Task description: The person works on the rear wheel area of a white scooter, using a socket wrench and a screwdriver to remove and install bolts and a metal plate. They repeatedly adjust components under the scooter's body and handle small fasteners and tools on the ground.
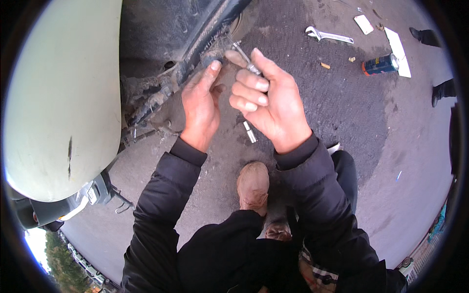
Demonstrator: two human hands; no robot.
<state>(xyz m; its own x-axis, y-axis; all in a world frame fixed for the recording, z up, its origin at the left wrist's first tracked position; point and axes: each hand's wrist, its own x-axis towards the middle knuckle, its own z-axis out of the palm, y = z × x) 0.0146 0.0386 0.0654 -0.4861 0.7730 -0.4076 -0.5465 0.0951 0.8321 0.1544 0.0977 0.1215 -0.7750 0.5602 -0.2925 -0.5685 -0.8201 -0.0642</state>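
Note:
My right hand [276, 100] is closed, thumb and forefinger pinching a slim metal rod [244, 57] with a ridged section near the fingers. The rod points up and left toward the dirty underside parts [210, 54] of a vehicle. Close by on the left, my left hand [201, 105] has its thumb stretched up and apart from its fingers, which are partly hidden; I see nothing held in it. Its thumb tip is near those grimy parts, but whether it touches them I cannot tell. On the ground below my right hand lies a short silver cylinder [249, 132].
A pale vehicle body panel [63, 97] with a dark scratch fills the left side. An adjustable wrench [330, 36], a spray can [380, 65], a white card [363, 24] and a white sheet [399, 53] lie on the pavement. Another person's shoes [436, 95] show at right.

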